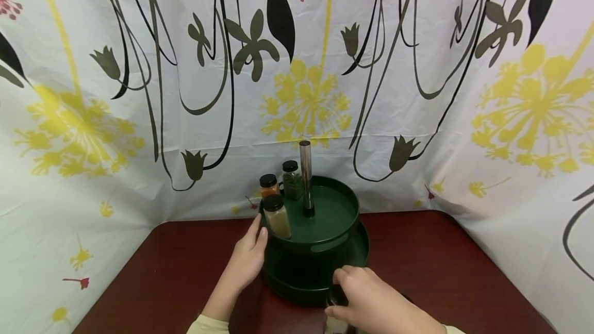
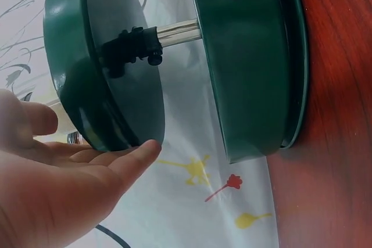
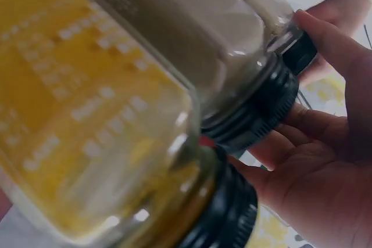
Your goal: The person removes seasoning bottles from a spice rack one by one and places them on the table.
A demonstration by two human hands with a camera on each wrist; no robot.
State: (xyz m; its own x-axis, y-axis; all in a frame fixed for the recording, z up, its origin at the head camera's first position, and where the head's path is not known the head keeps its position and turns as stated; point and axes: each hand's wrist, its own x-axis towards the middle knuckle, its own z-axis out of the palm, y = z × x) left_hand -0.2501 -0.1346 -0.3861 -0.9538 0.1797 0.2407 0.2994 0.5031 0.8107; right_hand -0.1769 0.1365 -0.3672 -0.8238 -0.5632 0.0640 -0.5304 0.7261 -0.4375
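Note:
A green two-tier round rack stands on the table, with an upper tray (image 1: 331, 210) and a lower tray (image 1: 297, 295). Straight fingers of my left hand (image 1: 246, 259) touch the upper tray's left side; in the left wrist view they lie along its lower edge. Beside them on that tray is a spice jar (image 1: 278, 223) with pale contents and a black lid. At the front, my right hand (image 1: 366, 293) grips a black-lidded jar (image 3: 299, 50) near its lid. In the right wrist view, a grey-brown jar (image 3: 192, 33) and a yellow jar (image 3: 99, 114) are close by.
An orange-filled jar (image 1: 269, 187) and a jar of green herbs (image 1: 292, 184) also stand on the upper tray. A metal post (image 1: 306, 179) rises from its middle. The dark red table (image 1: 408, 251) meets a flower-printed cloth (image 1: 315, 30) behind and at the sides.

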